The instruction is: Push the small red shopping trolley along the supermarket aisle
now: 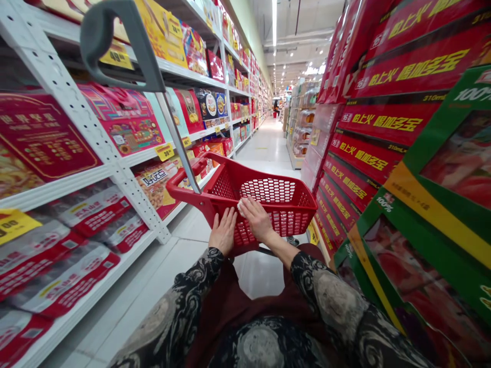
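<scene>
The left hand (223,231) and right hand (256,219) lie spread on the near rim of a red plastic shopping cart (282,191), its long axis pointing away, the right perhaps covering a white scrap (241,207).

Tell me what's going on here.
A person stands in a supermarket aisle, left hand and right hand resting on the rim of a red plastic shopping cart basket. A small white item shows at the right hand's edge. White shelves of boxed goods line one side, stacked red cartons the other.

The left hand (223,231) and right hand (256,219) lie flat on a red plastic shopping cart (245,176) beside white supermarket shelves (57,186).
</scene>
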The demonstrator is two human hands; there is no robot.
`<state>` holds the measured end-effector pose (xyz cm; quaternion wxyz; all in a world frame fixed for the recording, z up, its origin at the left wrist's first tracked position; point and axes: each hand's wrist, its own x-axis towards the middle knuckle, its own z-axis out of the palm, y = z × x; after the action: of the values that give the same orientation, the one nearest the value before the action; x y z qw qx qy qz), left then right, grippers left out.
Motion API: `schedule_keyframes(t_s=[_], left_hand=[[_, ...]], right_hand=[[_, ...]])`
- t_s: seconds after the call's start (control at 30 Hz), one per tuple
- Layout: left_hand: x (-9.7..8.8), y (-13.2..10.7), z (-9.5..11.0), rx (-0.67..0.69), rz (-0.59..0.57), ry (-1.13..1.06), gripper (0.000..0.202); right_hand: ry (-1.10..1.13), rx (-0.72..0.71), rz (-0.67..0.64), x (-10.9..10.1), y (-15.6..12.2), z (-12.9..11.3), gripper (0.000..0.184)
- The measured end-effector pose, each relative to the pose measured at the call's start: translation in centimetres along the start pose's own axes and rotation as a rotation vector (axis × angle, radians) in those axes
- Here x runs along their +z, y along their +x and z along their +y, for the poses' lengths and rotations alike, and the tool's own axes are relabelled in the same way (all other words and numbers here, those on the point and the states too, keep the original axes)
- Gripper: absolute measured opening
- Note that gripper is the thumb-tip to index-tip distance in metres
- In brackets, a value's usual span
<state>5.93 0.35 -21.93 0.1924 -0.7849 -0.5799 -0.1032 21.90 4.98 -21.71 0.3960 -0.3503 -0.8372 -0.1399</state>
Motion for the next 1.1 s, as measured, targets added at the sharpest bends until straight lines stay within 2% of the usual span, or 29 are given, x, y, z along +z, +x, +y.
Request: schedule_keyframes(t_s=[0.07,0.13,0.3,0.43,0.53,0.63,0.77,0.83,1.0,1.1], left_hand=[[-0.2,0.1,-0.2,0.002,0.023,0.007,0.061],[-0.3,0.1,-0.4,0.006,0.043,0.015,0.061],[0.5,-1.2,-1.6,0.021,0.060,0.033,0.062],[1.5,-2.9,-2.5,0.015,0.056,0.052,0.066],[1.6,-3.4,-3.0,-0.004,0.072,0.059,0.068],[0.7,-2.9,-3.4,-0.037,0.085,0.056,0.067],[-0.8,-2.0,-3.9,-0.083,0.089,0.042,0.068],[-1.1,-2.1,-4.2,-0.101,0.084,0.037,0.070],[-0.3,-3.7,-5.2,-0.154,0.055,0.033,0.072],[0.0,-4.4,-5.6,-0.202,0.042,0.023,0.073]], right_hand=[[-0.005,-0.033,0.004,0.3,1.3,-0.2,0.040],[-0.015,-0.078,-0.007,1.1,1.3,-0.2,0.038],[-0.040,-0.163,-0.108,3.1,-2.5,0.4,0.036],[-0.058,-0.190,-0.169,3.2,-3.8,0.4,0.035],[-0.038,-0.189,-0.093,2.6,-2.0,-0.7,0.036],[-0.003,-0.176,0.005,2.1,1.3,-2.2,0.038],[0.034,-0.190,0.012,2.6,3.7,-3.1,0.038],[0.027,-0.210,-0.011,3.2,3.1,-2.8,0.036],[0.005,-0.257,-0.111,4.3,-0.7,-1.2,0.036],[0.018,-0.246,-0.109,3.9,-0.8,-1.7,0.036]])
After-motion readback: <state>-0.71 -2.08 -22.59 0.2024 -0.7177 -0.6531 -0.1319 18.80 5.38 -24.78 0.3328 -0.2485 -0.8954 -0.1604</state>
